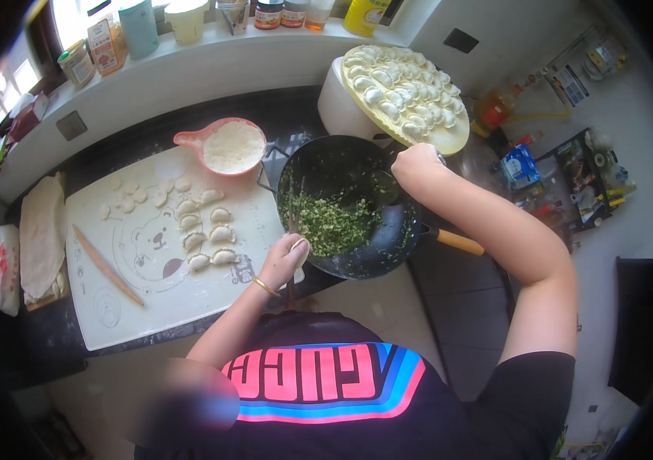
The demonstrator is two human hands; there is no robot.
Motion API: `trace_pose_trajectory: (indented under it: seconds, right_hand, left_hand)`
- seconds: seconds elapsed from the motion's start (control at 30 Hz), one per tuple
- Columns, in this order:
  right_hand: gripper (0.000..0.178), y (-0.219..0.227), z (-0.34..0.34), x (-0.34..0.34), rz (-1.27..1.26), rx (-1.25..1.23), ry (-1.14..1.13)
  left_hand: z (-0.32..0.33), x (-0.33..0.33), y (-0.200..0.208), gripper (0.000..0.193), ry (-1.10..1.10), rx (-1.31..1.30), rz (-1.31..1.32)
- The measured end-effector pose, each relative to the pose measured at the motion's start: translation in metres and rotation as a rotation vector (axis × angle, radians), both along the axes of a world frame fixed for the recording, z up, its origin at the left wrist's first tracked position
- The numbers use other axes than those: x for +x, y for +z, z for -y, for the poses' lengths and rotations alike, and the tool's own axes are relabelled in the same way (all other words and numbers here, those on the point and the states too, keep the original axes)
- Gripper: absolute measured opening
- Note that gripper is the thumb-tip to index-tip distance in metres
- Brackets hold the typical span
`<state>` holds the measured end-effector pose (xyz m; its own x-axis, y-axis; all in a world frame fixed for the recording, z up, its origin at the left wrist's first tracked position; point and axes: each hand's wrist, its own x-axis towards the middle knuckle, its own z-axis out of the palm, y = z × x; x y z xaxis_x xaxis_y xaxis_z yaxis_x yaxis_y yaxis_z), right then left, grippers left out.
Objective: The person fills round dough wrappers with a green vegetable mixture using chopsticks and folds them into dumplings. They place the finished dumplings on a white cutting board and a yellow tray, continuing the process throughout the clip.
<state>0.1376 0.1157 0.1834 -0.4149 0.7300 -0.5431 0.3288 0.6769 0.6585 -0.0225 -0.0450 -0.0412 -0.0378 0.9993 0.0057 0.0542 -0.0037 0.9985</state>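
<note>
A black wok (357, 264) holds chopped green filling (334, 222), heaped toward its left side. At the wok's left rim, my left hand (284, 261) is closed around slim brown chopsticks (293, 218), whose upper ends reach over the filling. My right hand (416, 162) is closed at the wok's far right rim, just below a round yellow tray (449, 142) of dumplings; what its fingers grip is hidden. Folded dumplings (200, 241) lie in rows on a white mat (150, 314) left of the wok. Small dough pieces (131, 192) lie on the mat farther back.
A pink scoop-shaped bowl (188, 138) of flour stands behind the mat. On the mat rests a wooden rolling pin (108, 264). The tray leans on a white container (334, 103). The wok's wooden handle (461, 241) points right. Jars (269, 15) line the sill.
</note>
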Motion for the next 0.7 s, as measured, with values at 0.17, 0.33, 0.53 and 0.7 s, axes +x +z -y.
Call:
trace_pose_trajectory:
  seconds: [0.17,0.33,0.53,0.7]
  right_hand:
    - [0.019,0.014,0.029,-0.027,-0.073,-0.146,0.084]
    - [0.020,0.030,0.035,-0.038,-0.070,-0.128,0.040]
    - [0.023,0.000,0.003,-0.031,0.195,-0.023,-0.125]
    - [0.024,0.001,0.017,-0.038,0.108,-0.123,-0.086]
  left_hand:
    - [-0.002,-0.004,0.005,0.024,-0.005,-0.008,-0.045]
    - [-0.002,-0.008,0.000,0.025,-0.004,-0.009,-0.013]
    - [-0.002,-0.008,0.007,0.025,-0.026,-0.002,-0.049]
    - [-0.003,-0.010,0.010,0.025,-0.072,0.034,-0.048]
